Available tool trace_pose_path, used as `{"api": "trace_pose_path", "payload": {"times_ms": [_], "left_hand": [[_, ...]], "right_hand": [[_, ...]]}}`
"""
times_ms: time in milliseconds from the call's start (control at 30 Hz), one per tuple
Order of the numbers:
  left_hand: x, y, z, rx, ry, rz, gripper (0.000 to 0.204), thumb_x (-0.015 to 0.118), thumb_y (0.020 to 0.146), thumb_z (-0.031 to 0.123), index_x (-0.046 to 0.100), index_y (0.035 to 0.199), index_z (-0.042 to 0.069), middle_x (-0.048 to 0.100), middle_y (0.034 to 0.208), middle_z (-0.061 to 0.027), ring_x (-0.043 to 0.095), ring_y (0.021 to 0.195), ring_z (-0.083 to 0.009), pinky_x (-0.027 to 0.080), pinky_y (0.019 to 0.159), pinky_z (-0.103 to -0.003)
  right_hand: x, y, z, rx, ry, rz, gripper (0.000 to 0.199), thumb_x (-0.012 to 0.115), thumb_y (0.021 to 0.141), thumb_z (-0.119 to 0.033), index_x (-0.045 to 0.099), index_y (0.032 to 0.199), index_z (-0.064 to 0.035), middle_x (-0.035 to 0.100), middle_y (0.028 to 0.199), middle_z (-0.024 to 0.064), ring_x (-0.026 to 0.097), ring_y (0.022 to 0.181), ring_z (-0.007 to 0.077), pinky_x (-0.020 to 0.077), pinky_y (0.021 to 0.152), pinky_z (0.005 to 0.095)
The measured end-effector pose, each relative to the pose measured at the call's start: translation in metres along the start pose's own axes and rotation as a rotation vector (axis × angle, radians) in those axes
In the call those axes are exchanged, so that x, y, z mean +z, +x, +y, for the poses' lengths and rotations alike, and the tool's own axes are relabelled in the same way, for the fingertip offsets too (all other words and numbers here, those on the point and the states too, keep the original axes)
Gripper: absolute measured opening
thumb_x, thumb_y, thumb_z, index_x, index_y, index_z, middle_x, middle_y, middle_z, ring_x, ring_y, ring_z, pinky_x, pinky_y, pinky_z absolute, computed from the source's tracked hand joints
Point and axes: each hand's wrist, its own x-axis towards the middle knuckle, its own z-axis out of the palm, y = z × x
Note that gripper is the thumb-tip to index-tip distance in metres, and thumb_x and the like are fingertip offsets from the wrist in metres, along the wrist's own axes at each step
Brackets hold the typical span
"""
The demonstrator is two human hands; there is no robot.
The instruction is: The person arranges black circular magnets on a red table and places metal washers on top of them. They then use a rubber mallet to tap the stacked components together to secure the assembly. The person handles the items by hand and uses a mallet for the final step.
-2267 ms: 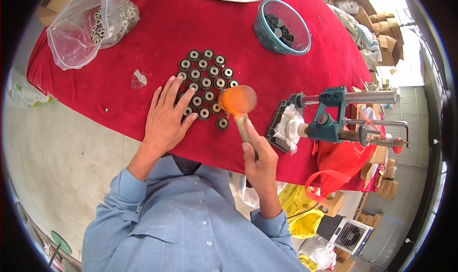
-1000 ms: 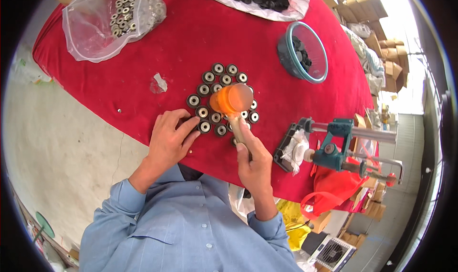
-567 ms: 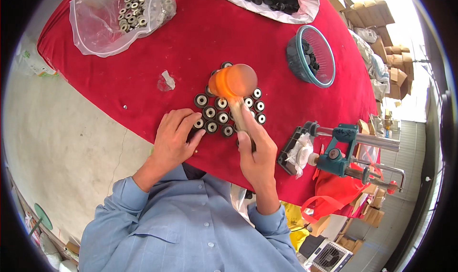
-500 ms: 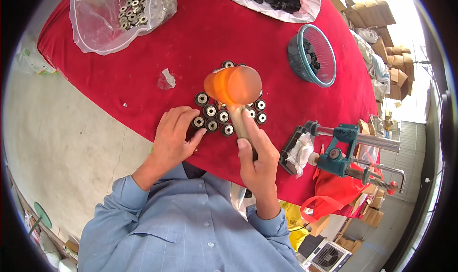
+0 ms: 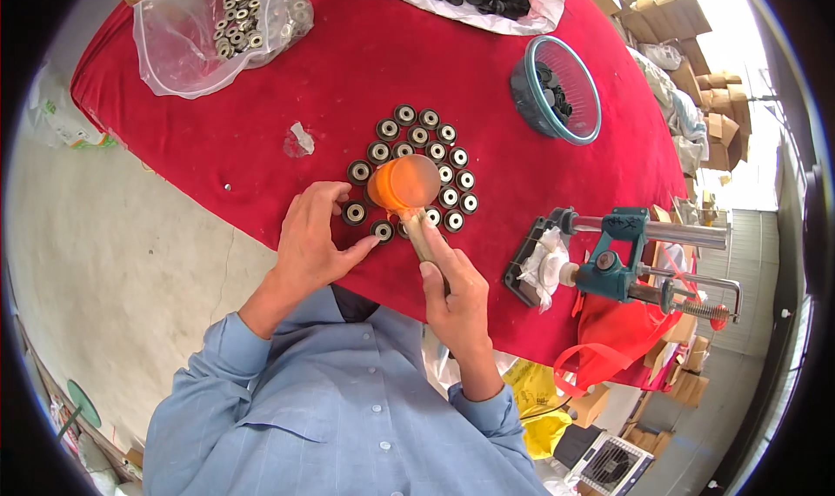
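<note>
- Since half a second ago, the orange mallet head [image 5: 404, 184] has dropped from its raised position and now sits low over the cluster of rings; my left hand has barely shifted.
- Nearest to me, my right hand [image 5: 454, 294] comes up from the lower edge in a blue sleeve, fingers closed around the mallet's wooden handle [image 5: 424, 239], thumb laid along the top, wrist roughly straight.
- I judge the mallet light and easy to swing: a stiff wooden shaft and a translucent orange head that looks like firm rubber or plastic. The hold sits at mid-handle, close to the head.
- My left hand [image 5: 315, 242] rests palm down on the red surface [image 5: 261, 161], just left of the mallet. Its fingers are spread and loosely curled, gripping nothing, with the fingertips touching or almost touching the nearest small metal rings [image 5: 416, 167].
- Those rings look rigid, dense for their size and smooth, so I would pinch each by its outer rim. They lie flat in a tight patch directly under and around the mallet head.
- To the right, clamped at the surface edge, stands a teal hand press [image 5: 613, 261].
- Farther off sit a teal bowl [image 5: 557, 91] of dark parts and a clear bag [image 5: 217, 26] of more rings.
</note>
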Motion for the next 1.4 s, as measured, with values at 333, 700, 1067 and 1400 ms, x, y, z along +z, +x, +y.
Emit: {"api": "trace_pose_path", "payload": {"times_ms": [333, 700, 1067, 1400], "left_hand": [[-0.017, -0.008, -0.008, -0.072, -0.356, -0.046, 0.068, 0.07, 0.079, 0.01, 0.051, 0.143, 0.0, 0.058, 0.125, -0.0143, 0.058, 0.104, -0.0225, 0.048, 0.095, -0.037], [-0.003, -0.008, -0.018, -0.213, -0.612, 0.145, 0.042, 0.051, 0.096, 0.0, 0.052, 0.138, -0.002, 0.061, 0.123, -0.0127, 0.058, 0.096, -0.0151, 0.051, 0.085, -0.031], [-0.008, -0.012, -0.017, -0.164, -0.497, 0.036, 0.041, 0.047, 0.097, -0.004, 0.052, 0.138, -0.001, 0.059, 0.127, -0.0113, 0.057, 0.1, -0.0142, 0.049, 0.09, -0.031], [-0.009, -0.011, -0.016, -0.182, -0.506, 0.112, 0.037, 0.047, 0.1, -0.002, 0.053, 0.136, -0.001, 0.06, 0.126, -0.0124, 0.058, 0.098, -0.015, 0.051, 0.089, -0.031]], "right_hand": [[-0.016, -0.041, -0.012, 0.058, -0.014, -0.053, 0.06, 0.066, 0.098, 0.001, 0.06, 0.156, -0.0101, 0.063, 0.085, 0.0144, 0.062, 0.07, 0.0251, 0.0528, 0.067, 0.0383], [-0.01, -0.004, -0.018, -0.011, 0.084, -0.016, 0.058, 0.066, 0.1, 0.0, 0.06, 0.157, -0.0096, 0.07, 0.096, 0.0171, 0.066, 0.076, 0.0233, 0.0561, 0.073, 0.0367], [-0.004, 0.018, 0.004, 0.11, -0.002, 0.051, 0.056, 0.063, 0.1, 0.003, 0.06, 0.155, -0.0042, 0.075, 0.117, 0.0205, 0.069, 0.084, 0.026, 0.0572, 0.081, 0.036], [0.016, 0.033, -0.017, -0.002, -0.033, -0.065, 0.057, 0.064, 0.101, 0.0, 0.058, 0.157, -0.0094, 0.071, 0.103, 0.0205, 0.07, 0.083, 0.0353, 0.0583, 0.077, 0.0426]]}}
